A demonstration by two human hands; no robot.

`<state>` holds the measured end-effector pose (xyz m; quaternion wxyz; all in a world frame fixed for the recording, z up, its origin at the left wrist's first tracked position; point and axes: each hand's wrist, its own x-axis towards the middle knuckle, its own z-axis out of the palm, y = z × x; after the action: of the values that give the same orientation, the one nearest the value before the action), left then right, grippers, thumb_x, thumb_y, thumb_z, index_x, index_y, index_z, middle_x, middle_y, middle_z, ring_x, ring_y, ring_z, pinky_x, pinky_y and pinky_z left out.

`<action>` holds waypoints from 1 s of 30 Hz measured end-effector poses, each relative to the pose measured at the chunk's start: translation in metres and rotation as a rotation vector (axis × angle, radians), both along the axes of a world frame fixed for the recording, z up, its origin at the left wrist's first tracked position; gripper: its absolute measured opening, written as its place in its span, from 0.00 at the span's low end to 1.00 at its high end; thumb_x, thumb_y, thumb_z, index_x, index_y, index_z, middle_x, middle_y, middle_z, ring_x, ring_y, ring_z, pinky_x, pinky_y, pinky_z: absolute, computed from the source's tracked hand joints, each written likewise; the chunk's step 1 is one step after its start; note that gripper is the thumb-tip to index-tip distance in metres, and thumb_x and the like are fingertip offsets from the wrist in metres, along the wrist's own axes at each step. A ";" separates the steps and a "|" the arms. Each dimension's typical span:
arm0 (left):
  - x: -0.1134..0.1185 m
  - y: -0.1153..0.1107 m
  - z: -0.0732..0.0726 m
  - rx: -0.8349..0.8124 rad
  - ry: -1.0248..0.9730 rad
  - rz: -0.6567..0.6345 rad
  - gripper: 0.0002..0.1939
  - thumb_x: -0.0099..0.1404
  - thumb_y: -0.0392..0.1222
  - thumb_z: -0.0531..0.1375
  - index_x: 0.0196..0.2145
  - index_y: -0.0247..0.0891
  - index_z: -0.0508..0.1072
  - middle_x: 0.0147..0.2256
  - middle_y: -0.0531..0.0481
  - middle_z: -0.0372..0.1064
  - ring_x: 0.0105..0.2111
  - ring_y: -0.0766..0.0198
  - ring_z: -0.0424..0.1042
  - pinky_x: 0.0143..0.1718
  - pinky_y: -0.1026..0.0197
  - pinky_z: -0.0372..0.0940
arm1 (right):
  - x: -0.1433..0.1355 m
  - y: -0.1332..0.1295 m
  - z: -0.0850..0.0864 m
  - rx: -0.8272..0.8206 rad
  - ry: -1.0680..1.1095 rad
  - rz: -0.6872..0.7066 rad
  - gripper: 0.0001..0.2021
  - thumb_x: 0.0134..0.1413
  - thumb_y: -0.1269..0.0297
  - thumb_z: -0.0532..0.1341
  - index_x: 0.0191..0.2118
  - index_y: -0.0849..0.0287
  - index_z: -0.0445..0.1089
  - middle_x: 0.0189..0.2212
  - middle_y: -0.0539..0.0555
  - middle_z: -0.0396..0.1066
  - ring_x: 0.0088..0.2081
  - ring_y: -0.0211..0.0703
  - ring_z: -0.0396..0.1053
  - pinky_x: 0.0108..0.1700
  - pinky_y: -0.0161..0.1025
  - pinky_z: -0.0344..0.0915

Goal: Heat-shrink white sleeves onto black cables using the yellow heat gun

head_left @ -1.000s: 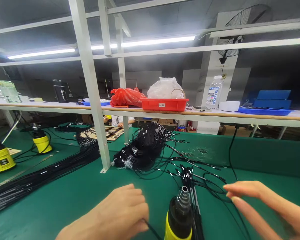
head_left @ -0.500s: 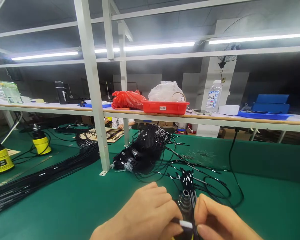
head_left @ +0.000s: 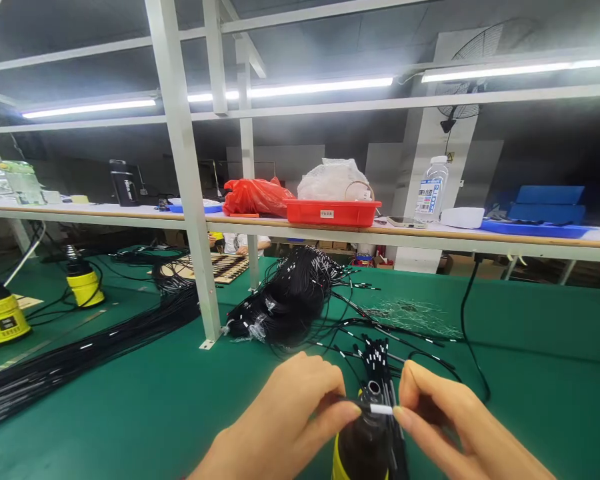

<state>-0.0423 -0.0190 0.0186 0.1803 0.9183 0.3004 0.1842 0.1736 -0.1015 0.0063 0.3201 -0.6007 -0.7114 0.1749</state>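
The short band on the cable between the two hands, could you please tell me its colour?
The band is white, best seen in the head view.

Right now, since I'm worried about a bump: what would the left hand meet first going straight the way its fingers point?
Probably the right hand, at the far end of the cable's white sleeve. The nozzle of the yellow-and-black tool also appears near that line, but its depth is unclear.

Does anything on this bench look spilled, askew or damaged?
Thin pale strands lie scattered on the green work surface, right of the large black cable bundle; they look like stray debris, though too fine to identify. The white-ended cable in the left hand shows no obvious damage.
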 end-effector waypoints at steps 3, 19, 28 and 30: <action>0.006 0.004 -0.003 -0.032 -0.042 0.020 0.16 0.75 0.45 0.50 0.28 0.39 0.61 0.30 0.57 0.62 0.31 0.65 0.59 0.35 0.63 0.55 | 0.002 0.006 -0.002 -0.020 -0.017 0.004 0.13 0.65 0.56 0.46 0.29 0.52 0.55 0.24 0.45 0.57 0.24 0.39 0.58 0.25 0.32 0.60; 0.020 0.017 -0.014 -0.159 -0.169 0.087 0.15 0.73 0.46 0.52 0.29 0.39 0.65 0.29 0.57 0.64 0.31 0.65 0.60 0.33 0.62 0.54 | 0.005 0.018 -0.006 0.002 0.000 -0.023 0.13 0.66 0.61 0.48 0.28 0.53 0.54 0.23 0.45 0.56 0.24 0.39 0.53 0.25 0.33 0.53; 0.022 0.014 -0.013 -0.224 -0.223 0.074 0.13 0.71 0.43 0.55 0.29 0.38 0.66 0.30 0.56 0.66 0.33 0.65 0.63 0.35 0.63 0.55 | 0.009 0.018 -0.006 -0.036 -0.035 -0.031 0.14 0.67 0.58 0.47 0.28 0.53 0.53 0.25 0.46 0.58 0.26 0.39 0.55 0.26 0.33 0.54; 0.022 0.014 -0.013 -0.230 -0.235 0.070 0.11 0.71 0.42 0.56 0.29 0.38 0.67 0.31 0.56 0.67 0.33 0.65 0.63 0.36 0.63 0.56 | 0.009 0.017 -0.008 -0.023 -0.044 -0.043 0.14 0.67 0.59 0.48 0.28 0.53 0.54 0.25 0.46 0.59 0.26 0.39 0.56 0.26 0.32 0.55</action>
<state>-0.0204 -0.0048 0.0056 0.3114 0.8528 0.3284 0.2607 0.1830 -0.0840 -0.0014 0.3009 -0.6234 -0.7031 0.1628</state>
